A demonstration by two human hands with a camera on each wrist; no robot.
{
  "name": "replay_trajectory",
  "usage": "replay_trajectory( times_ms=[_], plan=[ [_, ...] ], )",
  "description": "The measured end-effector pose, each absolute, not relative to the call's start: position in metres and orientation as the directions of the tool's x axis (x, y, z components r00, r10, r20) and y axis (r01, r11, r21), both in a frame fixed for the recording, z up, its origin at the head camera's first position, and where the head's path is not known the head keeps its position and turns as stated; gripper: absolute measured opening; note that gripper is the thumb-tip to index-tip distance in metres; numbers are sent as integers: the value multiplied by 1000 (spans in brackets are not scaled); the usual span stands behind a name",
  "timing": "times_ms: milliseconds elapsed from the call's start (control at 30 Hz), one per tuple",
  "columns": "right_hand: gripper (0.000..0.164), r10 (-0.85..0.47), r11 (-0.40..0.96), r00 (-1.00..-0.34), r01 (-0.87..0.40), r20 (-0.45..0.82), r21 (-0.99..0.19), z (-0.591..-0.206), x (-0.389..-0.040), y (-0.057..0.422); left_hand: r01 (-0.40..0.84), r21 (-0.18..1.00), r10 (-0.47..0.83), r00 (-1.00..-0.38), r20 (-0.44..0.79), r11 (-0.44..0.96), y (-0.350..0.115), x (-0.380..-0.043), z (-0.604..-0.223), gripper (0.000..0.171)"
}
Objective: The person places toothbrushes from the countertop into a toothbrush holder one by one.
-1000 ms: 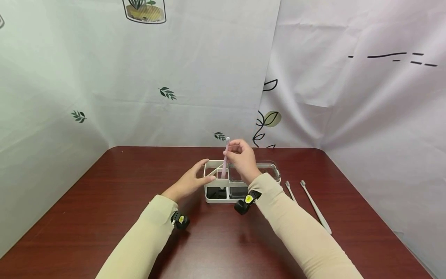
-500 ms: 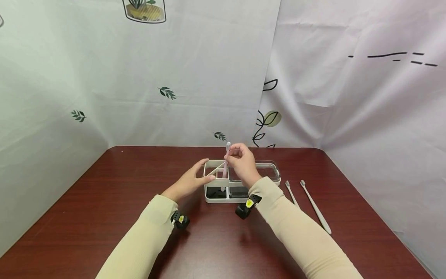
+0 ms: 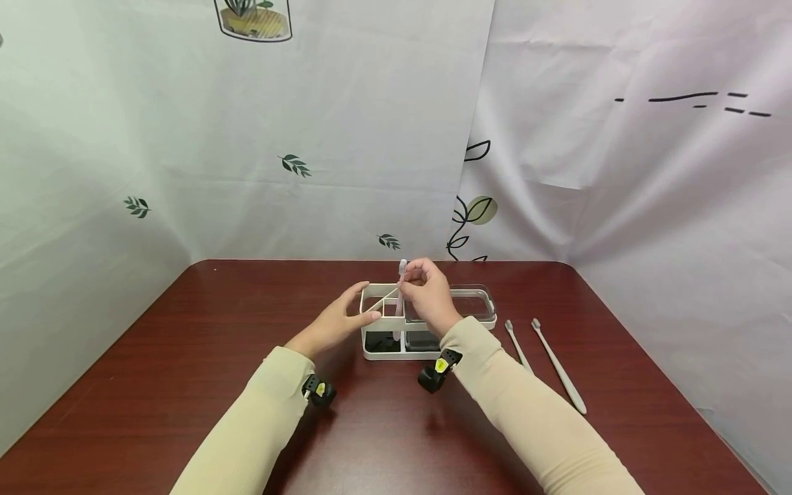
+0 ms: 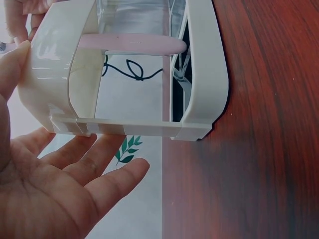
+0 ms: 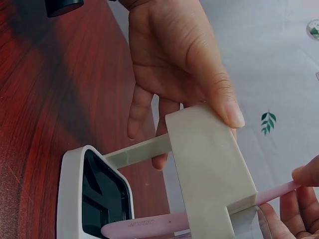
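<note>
A white two-tier toothbrush holder [image 3: 392, 323] stands mid-table, its upper frame split by thin dividers. My left hand [image 3: 337, 322] steadies its left end, thumb on the front of the upper rim and fingers along the side and back. Between thumb and fingertips my right hand [image 3: 431, 295] pinches a pink toothbrush [image 4: 134, 44] just below its head. The brush stands upright, head up, its handle passing down through an upper compartment. In the right wrist view the rounded handle end [image 5: 117, 229] sits close over the dark base insert [image 5: 104, 194].
Two white toothbrushes, one nearer [image 3: 518, 347] and one farther right [image 3: 559, 371], lie on the table right of the holder; the right sleeve partly covers the nearer one. A clear lid [image 3: 473, 302] is at the holder's right end. A printed white cloth [image 3: 346, 103] hangs behind.
My right hand has lowered the pink toothbrush, so its head is lower and its handle end now shows down at the base. The left hand and holder stay in place.
</note>
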State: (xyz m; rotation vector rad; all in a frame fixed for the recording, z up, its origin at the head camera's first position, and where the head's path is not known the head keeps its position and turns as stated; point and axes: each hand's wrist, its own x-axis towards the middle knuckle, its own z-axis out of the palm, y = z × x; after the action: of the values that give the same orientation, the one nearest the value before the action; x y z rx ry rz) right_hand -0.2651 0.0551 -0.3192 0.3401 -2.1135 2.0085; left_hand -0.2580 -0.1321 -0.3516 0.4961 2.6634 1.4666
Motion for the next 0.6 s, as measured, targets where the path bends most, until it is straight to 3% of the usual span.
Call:
replay_trajectory(
  times_ms=[600],
  plan=[
    [20,-32,89,-951,-310,309,-946,-318,-262,55,235,838,310,-947,83,492,-132,-257,-351,78]
  ],
)
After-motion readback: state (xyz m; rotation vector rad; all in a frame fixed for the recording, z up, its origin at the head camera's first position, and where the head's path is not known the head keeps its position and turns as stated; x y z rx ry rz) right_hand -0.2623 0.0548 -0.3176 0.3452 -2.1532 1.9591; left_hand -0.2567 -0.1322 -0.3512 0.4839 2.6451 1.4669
